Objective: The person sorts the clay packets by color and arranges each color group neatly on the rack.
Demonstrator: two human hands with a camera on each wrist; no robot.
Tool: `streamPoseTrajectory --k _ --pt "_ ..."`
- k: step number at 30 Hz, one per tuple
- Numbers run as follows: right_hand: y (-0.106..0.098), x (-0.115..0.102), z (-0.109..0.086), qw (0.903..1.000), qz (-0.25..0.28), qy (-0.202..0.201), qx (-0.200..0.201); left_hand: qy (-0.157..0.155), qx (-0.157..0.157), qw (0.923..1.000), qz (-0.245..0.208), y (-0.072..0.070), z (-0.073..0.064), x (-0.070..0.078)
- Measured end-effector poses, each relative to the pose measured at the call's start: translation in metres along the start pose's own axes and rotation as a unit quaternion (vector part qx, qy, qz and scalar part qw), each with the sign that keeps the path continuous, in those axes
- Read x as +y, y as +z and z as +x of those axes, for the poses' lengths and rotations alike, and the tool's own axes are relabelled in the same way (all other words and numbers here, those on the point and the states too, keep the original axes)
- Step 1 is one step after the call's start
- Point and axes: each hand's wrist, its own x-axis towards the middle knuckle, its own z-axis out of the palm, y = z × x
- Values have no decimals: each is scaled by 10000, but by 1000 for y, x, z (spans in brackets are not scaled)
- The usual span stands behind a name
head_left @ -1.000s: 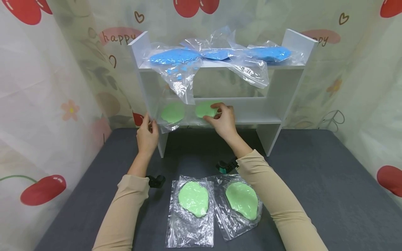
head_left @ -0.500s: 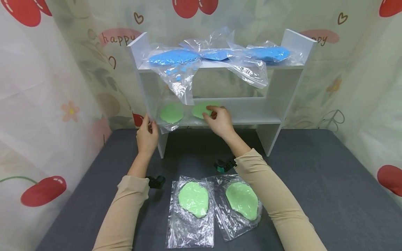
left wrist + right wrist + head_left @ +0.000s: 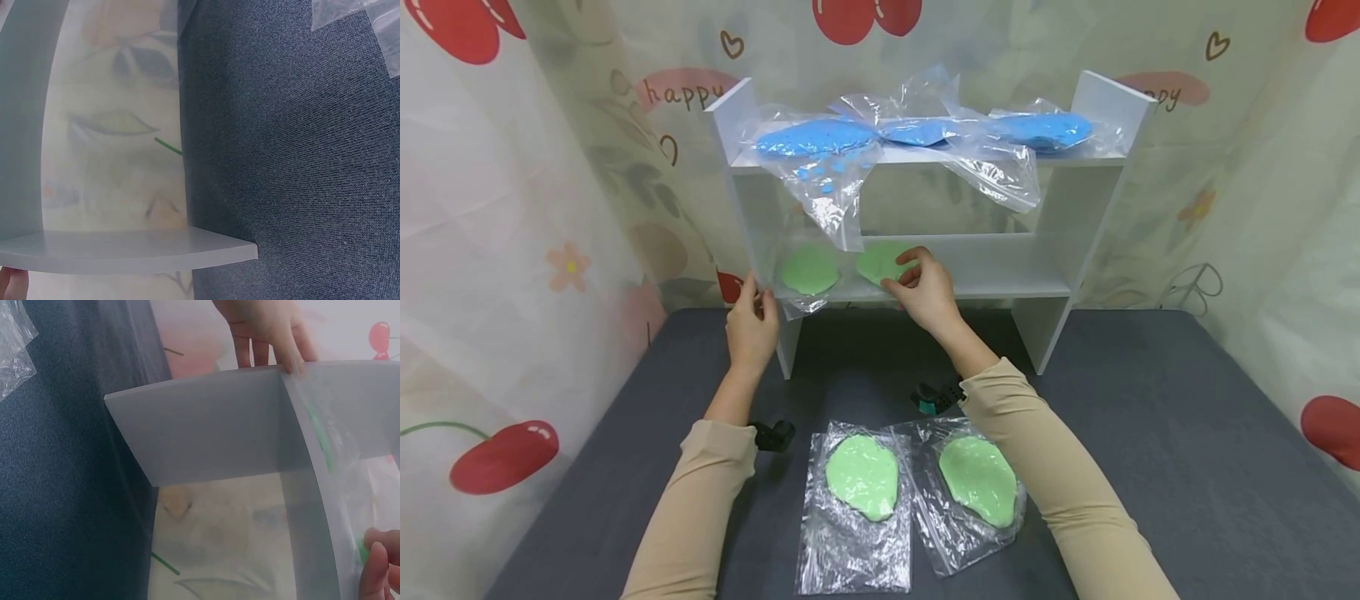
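A white two-tier shelf stands at the back of the table. My left hand grips the edge of its left side panel, fingers outside and thumb at the front; the right wrist view shows this hand too. On the lower board lie two clear zip bags, each with a flat green doughy lump: one at left, one to its right. My right hand pinches the right edge of the second bag between thumb and fingers. In the right wrist view its fingertips meet at the green lump, partly out of frame.
Several zip bags of blue material lie on the top board, some plastic hanging over its front edge. Two more zip bags with green lumps, one left and one right, lie on the dark table between my forearms. Patterned curtains surround it.
My right hand and the second green bag have shifted slightly left along the lower board, nearer the first bag. The left hand stays on the side panel.
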Motion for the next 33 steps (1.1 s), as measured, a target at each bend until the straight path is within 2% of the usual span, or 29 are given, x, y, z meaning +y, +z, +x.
streamPoseTrajectory --k 10,21,27,33 --pt "-2 2 -3 9999 75 -39 -98 -68 -69 10000 9 0 1 0" --pt "-8 5 -13 9988 242 -417 -51 -16 -14 10000 3 0 1 0" --pt "-11 7 -22 9978 270 -565 -214 -31 3 10000 -1 0 0 1" --pt "-16 13 -34 9972 217 -544 -462 -52 -58 10000 4 0 0 0"
